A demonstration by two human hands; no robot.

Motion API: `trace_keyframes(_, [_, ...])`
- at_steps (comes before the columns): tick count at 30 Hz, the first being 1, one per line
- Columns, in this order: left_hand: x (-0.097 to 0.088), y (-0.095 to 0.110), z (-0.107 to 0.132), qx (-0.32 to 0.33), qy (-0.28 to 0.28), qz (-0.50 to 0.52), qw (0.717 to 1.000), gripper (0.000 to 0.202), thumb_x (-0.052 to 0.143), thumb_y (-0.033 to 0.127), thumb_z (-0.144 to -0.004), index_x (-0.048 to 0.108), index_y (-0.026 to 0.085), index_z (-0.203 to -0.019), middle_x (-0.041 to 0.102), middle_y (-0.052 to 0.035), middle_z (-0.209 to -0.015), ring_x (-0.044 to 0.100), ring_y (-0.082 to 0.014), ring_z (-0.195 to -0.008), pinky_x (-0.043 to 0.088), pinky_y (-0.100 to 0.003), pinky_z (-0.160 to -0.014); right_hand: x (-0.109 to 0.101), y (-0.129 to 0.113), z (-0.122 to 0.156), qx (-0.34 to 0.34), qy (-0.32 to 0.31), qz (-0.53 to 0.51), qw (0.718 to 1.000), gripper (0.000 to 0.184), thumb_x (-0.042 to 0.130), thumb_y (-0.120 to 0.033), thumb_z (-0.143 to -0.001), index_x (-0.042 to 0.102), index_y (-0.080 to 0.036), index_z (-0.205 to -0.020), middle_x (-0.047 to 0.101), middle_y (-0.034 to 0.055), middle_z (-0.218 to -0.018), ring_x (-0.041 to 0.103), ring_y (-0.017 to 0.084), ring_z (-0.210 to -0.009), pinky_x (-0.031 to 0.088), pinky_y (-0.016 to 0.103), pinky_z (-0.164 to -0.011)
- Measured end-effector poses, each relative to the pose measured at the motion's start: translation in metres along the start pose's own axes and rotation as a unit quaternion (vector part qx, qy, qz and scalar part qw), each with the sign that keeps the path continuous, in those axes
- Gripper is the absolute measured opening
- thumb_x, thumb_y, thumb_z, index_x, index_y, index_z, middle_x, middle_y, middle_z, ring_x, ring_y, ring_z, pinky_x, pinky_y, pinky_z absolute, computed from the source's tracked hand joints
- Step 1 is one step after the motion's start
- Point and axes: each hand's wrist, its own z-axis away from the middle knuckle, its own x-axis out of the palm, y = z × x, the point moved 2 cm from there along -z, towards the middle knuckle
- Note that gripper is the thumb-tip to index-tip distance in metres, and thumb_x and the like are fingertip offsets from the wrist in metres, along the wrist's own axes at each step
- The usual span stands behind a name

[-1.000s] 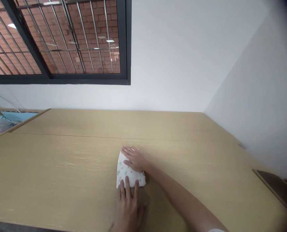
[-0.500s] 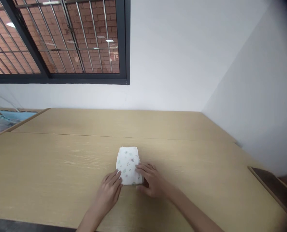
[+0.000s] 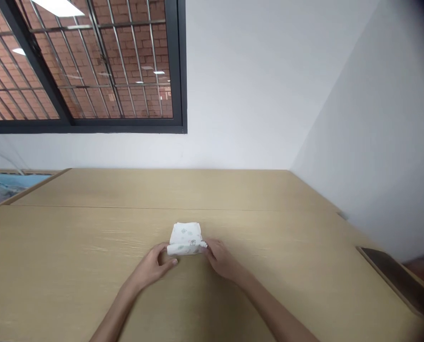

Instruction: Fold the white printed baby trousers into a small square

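Pale wood grain covers the wide table (image 3: 72, 256), which fills the lower half of the view and runs back to a white wall (image 3: 240, 85). A thin seam crosses the tabletop from side to side, some way behind the hands. A second white wall meets the first at the right, forming a corner past the table's far right edge. High on the left, a dark-framed window (image 3: 91, 61) with a metal grille shows a red brick surface beyond the glass and reflections of ceiling lights. At the far left edge lies a tray or box (image 3: 5, 187) with light blue and pale contents, too blurred to name. At the lower right a dark flat panel (image 3: 393, 280) sits past the table's edge.

Near the middle of the table lies a small white folded cloth (image 3: 185, 237) printed with tiny coloured motifs; its near edge is lifted and rolled over onto itself. The left hand (image 3: 151, 266) curls at the cloth's near left corner, fingertips pinching the rolled edge. The right hand (image 3: 222, 259) grips the near right corner the same way, fingers bent around the fold. Both forearms reach in bare from the bottom of the view.
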Motion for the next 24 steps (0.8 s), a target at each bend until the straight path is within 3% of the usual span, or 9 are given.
trace_keyframes(4, [0.003, -0.009, -0.013, -0.031, -0.01, -0.021, 0.999, 0.04, 0.041, 0.051, -0.099, 0.064, 0.019, -0.101, 0.072, -0.0033, -0.089, 0.067, -0.0184, -0.08, 0.052, -0.028, -0.072, 0.003, 0.002, -0.019, 0.049, 0.029, -0.009, 0.998, 0.037, 0.03, -0.04, -0.107, 0.06, -0.021, -0.097, 0.071, 0.0073, -0.096, 0.066, 0.023, -0.089, 0.051, 0.035, -0.08])
trace_keyframes(7, [0.008, -0.012, -0.024, -0.07, 0.012, -0.071, 0.995, 0.037, 0.035, 0.045, -0.101, 0.061, 0.02, -0.108, 0.073, -0.0048, -0.091, 0.068, -0.0194, -0.082, 0.049, -0.029, -0.073, 0.008, 0.005, -0.032, 0.071, 0.043, -0.002, 0.997, 0.036, 0.028, -0.039, -0.107, 0.06, -0.021, -0.104, 0.071, 0.0075, -0.094, 0.067, 0.024, -0.085, 0.051, 0.034, -0.073])
trace_keyframes(11, [0.019, -0.007, -0.039, -0.118, 0.035, -0.156, 0.98, 0.033, 0.029, 0.035, -0.103, 0.054, 0.018, -0.117, 0.075, -0.0114, -0.094, 0.071, -0.0252, -0.083, 0.048, -0.034, -0.074, 0.017, 0.011, -0.047, 0.108, 0.066, 0.02, 0.992, 0.04, 0.026, -0.038, -0.106, 0.061, -0.021, -0.112, 0.072, 0.009, -0.09, 0.069, 0.027, -0.083, 0.052, 0.037, -0.071])
trace_keyframes(17, [0.034, -0.002, -0.055, -0.14, 0.046, -0.267, 0.952, 0.034, 0.027, 0.028, -0.104, 0.055, 0.013, -0.114, 0.075, -0.0177, -0.096, 0.072, -0.03, -0.087, 0.047, -0.041, -0.084, 0.027, 0.017, -0.061, 0.193, 0.096, 0.084, 0.973, 0.034, 0.033, -0.03, -0.103, 0.062, -0.016, -0.115, 0.073, 0.016, -0.095, 0.071, 0.033, -0.089, 0.053, 0.043, -0.074])
trace_keyframes(20, [0.038, -0.006, -0.059, -0.142, 0.047, -0.3, 0.942, 0.035, 0.027, 0.024, -0.103, 0.058, 0.012, -0.112, 0.075, -0.0192, -0.095, 0.072, -0.0309, -0.09, 0.046, -0.043, -0.088, 0.03, 0.022, -0.067, 0.233, 0.099, 0.113, 0.961, 0.026, 0.04, -0.029, -0.101, 0.061, -0.016, -0.11, 0.074, 0.0169, -0.095, 0.072, 0.032, -0.088, 0.053, 0.04, -0.073])
trace_keyframes(24, [0.04, -0.012, -0.061, -0.141, 0.06, -0.317, 0.936, 0.035, 0.029, 0.026, -0.103, 0.061, 0.012, -0.11, 0.075, -0.0183, -0.093, 0.073, -0.0314, -0.086, 0.047, -0.042, -0.083, 0.031, 0.028, -0.07, 0.243, 0.103, 0.125, 0.956, 0.022, 0.042, -0.03, -0.102, 0.06, -0.018, -0.105, 0.074, 0.0153, -0.093, 0.072, 0.029, -0.085, 0.052, 0.036, -0.07])
